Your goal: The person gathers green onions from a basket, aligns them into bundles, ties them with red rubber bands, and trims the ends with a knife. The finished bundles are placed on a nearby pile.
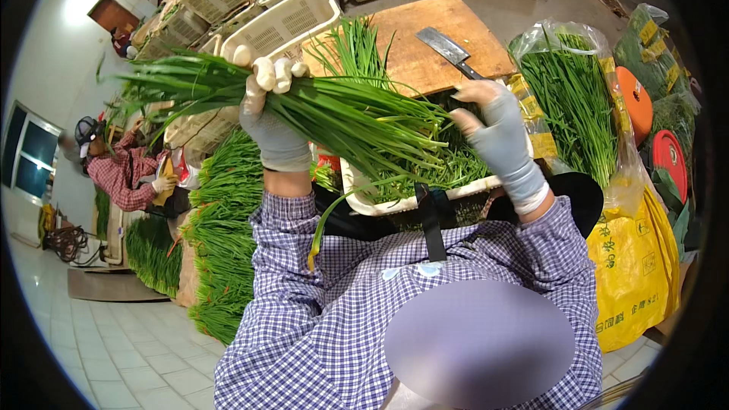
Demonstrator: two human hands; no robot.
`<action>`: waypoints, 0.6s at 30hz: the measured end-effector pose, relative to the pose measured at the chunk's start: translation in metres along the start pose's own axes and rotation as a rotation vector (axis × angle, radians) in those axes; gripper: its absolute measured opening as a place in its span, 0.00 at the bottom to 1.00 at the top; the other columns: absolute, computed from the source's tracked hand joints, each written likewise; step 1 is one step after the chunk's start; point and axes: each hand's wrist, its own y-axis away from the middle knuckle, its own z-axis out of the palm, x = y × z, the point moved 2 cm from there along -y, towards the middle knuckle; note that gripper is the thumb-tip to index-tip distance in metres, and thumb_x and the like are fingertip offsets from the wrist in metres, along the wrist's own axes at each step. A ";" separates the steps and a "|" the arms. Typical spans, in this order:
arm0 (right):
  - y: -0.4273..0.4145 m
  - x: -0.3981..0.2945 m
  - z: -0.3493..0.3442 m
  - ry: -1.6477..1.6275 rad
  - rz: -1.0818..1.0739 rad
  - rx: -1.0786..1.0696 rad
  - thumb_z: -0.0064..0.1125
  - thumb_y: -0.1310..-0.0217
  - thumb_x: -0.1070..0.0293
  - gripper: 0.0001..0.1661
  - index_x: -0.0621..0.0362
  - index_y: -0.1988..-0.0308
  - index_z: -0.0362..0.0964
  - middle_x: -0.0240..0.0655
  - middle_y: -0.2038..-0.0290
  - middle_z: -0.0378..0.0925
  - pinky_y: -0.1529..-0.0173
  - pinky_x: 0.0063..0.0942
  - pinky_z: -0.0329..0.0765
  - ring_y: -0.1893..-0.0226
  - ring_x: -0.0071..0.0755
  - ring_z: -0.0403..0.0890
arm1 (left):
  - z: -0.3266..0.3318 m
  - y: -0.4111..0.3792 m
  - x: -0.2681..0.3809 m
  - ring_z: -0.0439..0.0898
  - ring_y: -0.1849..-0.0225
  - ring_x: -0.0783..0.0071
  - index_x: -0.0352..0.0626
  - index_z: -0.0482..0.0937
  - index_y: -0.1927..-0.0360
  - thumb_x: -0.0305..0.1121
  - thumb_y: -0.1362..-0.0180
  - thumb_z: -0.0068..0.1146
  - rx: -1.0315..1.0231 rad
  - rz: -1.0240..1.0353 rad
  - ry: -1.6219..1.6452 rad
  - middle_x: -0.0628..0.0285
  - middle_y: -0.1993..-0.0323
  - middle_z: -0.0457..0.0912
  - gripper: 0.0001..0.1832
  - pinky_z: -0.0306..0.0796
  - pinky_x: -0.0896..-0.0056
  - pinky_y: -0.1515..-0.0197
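Note:
My left hand [270, 97], in a pale glove, grips a thick bundle of long green garlic chives [353, 117]. The bundle lies across the view, its leafy tips to the left and its other ends fanned out to the right. To the right of those ends, my right hand [495, 131] is raised with thumb and fingers apart, holding nothing; its grey-blue covering leaves the fingertips bare. Below the bundle is a white plastic crate [393, 205] with loose chive trimmings [455, 173] in it. More chives [359, 51] rest on a wooden board [410, 17] behind.
A cleaver [447, 48] lies on the board. At right stand a clear bag of chives [569, 102] and a yellow sack [632, 273]. Tied chive bundles [222, 239] are piled at left, near another person [131, 168]. Plastic crates [285, 23] stand beyond.

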 end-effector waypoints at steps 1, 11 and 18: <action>-0.005 -0.022 0.004 0.091 -0.122 -0.028 0.72 0.52 0.65 0.18 0.54 0.59 0.79 0.38 0.54 0.81 0.41 0.41 0.69 0.50 0.43 0.78 | 0.001 -0.001 -0.004 0.73 0.61 0.77 0.46 0.76 0.42 0.26 0.38 0.56 -0.003 -0.005 -0.015 0.73 0.66 0.76 0.19 0.66 0.65 0.43; 0.008 0.027 0.033 -0.475 0.545 0.058 0.53 0.33 0.76 0.12 0.64 0.52 0.77 0.34 0.68 0.83 0.66 0.26 0.77 0.72 0.24 0.79 | 0.000 -0.003 0.005 0.75 0.63 0.81 0.52 0.74 0.69 0.20 0.48 0.61 0.065 0.031 0.295 0.77 0.71 0.74 0.12 0.68 0.70 0.44; 0.037 0.105 -0.006 -0.243 0.435 -0.416 0.59 0.39 0.38 0.53 0.59 0.28 0.51 0.56 0.31 0.61 0.28 0.39 0.59 0.29 0.51 0.60 | -0.013 -0.014 0.037 0.74 0.64 0.81 0.51 0.74 0.70 0.23 0.47 0.63 0.062 0.146 0.177 0.76 0.73 0.73 0.10 0.69 0.72 0.45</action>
